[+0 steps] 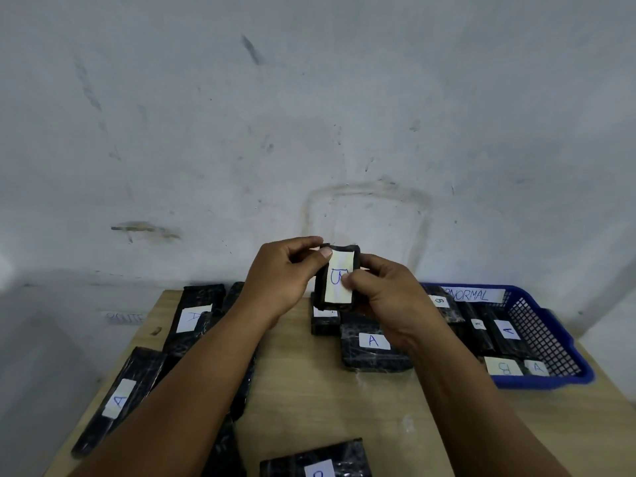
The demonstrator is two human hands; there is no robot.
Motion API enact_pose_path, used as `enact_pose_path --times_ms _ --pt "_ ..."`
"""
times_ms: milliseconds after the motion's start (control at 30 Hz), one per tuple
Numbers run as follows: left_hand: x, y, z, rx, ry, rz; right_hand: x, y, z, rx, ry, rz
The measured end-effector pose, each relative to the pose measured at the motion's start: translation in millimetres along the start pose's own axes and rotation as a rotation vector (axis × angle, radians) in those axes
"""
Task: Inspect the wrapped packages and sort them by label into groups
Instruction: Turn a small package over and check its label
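Note:
I hold a small black wrapped package point(339, 259) up above the wooden table point(309, 390), its white label with a blue handwritten letter facing me. My left hand point(278, 273) pinches its upper left corner, thumb on the label. My right hand point(385, 290) grips its right side, thumb on the label's lower part. Black packages labelled A lie on the table: one at centre right point(373, 342), one at the far left point(118, 401), another at the back left point(192, 318). A package point(320, 463) lies at the near edge, its label partly cut off.
A blue mesh basket point(550, 332) with an "ABNORMAL" sign stands at the right, holding several packages labelled A and B. More long black packages lie under my left forearm. A grey stained wall rises right behind the table. The table's left edge drops off to the floor.

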State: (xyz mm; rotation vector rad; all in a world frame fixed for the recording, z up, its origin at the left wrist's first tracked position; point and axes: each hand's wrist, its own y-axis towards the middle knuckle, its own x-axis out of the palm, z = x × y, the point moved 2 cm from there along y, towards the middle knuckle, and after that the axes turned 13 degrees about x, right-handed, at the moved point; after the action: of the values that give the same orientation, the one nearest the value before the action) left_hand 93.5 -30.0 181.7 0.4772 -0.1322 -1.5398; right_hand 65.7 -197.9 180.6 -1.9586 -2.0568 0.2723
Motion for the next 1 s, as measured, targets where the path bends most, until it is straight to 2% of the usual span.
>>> enact_pose_path --times_ms 167,400,467,567,767,867,1000 --pt "-2 -1 0 0.061 0.037 0.010 -1 -2 0 0.013 0.034 0.002" --pt "5 -5 -2 0.014 -0.151 -0.145 -8 2 3 -0.048 0.040 0.147" --pt "7 -4 -5 0.012 -0.115 -0.120 -9 3 6 -0.046 0.053 0.131" --pt "10 -4 -12 -0.029 -0.102 0.009 -13 4 16 -0.058 0.062 0.119" --pt "30 -13 -34 -0.176 -0.208 0.177 -28 -1 46 -0.151 -0.148 0.223" --pt "47 -20 -40 -0.215 -0.180 0.176 -35 -3 64 -0.183 -0.344 0.308" --pt "73 -29 -51 -0.237 -0.176 0.091 -50 2 85 -0.186 -0.505 0.443"
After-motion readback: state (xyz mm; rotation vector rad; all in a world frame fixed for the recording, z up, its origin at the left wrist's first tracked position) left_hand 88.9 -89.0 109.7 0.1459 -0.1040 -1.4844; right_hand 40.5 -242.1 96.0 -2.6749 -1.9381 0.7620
